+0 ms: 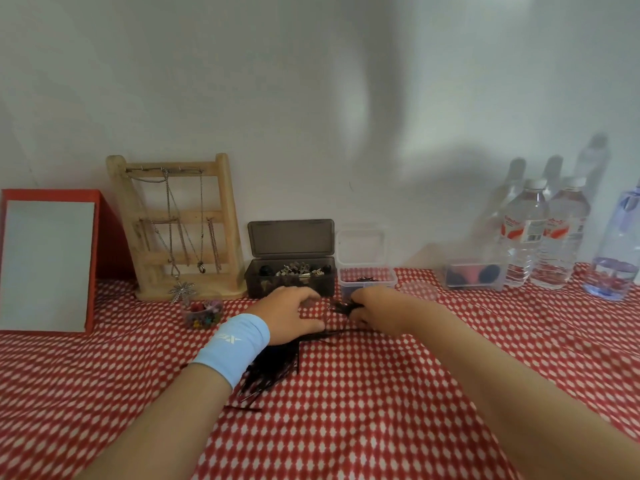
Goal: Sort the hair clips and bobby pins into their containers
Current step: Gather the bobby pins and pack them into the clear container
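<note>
Two hands busy: right hand [375, 308] pinches some bobby pins [341, 309], clear tub [367, 288] at its 12 o'clock, probably for dropping; left hand [294, 311] curled, grip unclear.

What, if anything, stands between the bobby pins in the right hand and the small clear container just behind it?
Nothing visible. The right hand grips the bobby pins directly in front of the clear container, whose lid stands open at the back. The grey box sits to its left, off the path.
</note>
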`<move>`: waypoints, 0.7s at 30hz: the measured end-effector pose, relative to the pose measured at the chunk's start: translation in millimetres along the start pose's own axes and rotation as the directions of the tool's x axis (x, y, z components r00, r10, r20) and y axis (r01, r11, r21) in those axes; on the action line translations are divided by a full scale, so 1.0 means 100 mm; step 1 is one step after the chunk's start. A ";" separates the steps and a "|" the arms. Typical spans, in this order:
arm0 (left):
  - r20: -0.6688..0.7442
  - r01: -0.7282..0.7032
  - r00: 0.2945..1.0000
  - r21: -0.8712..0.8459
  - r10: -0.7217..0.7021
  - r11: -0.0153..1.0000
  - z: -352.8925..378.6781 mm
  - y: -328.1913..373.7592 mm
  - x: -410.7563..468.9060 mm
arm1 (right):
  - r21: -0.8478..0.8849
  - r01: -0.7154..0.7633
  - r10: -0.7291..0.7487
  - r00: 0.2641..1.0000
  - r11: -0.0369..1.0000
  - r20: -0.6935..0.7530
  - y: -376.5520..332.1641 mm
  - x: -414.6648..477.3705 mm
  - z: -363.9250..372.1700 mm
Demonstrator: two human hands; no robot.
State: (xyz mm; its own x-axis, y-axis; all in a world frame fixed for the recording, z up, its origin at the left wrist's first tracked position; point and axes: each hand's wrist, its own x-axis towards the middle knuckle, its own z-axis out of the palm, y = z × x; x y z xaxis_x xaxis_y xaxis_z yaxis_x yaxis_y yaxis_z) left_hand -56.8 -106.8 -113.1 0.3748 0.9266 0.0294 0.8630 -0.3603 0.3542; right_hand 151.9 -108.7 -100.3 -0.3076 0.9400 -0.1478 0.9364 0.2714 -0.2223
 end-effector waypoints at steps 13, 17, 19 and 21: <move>-0.238 -0.039 0.971 -0.293 -0.034 0.955 -0.04 0.21 0.41 | 0.655 0.068 -0.100 0.995 0.752 0.012 0.16 0.07 -0.04; -0.185 -0.069 0.983 -0.384 -0.003 0.921 -0.07 0.20 0.43 | 0.711 0.013 -0.135 0.984 0.703 0.116 0.25 0.14 -0.10; -0.107 -0.068 0.994 -0.402 0.027 0.913 -0.11 0.19 0.43 | 0.733 0.013 -0.148 0.982 0.681 0.120 0.28 0.17 -0.11; -0.068 -0.056 0.997 -0.392 0.032 0.918 -0.16 0.15 0.46 | 0.753 0.020 -0.144 0.985 0.657 0.099 0.30 0.18 -0.10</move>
State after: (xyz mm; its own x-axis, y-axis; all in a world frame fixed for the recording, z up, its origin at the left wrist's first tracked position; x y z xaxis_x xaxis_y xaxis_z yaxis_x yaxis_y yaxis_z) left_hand -31.8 -68.3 -91.6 0.3779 0.9200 0.1042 0.6385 -0.3405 0.6902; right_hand 176.4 -81.3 -100.6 -0.4548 0.8657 -0.2091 0.4819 0.0418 -0.8752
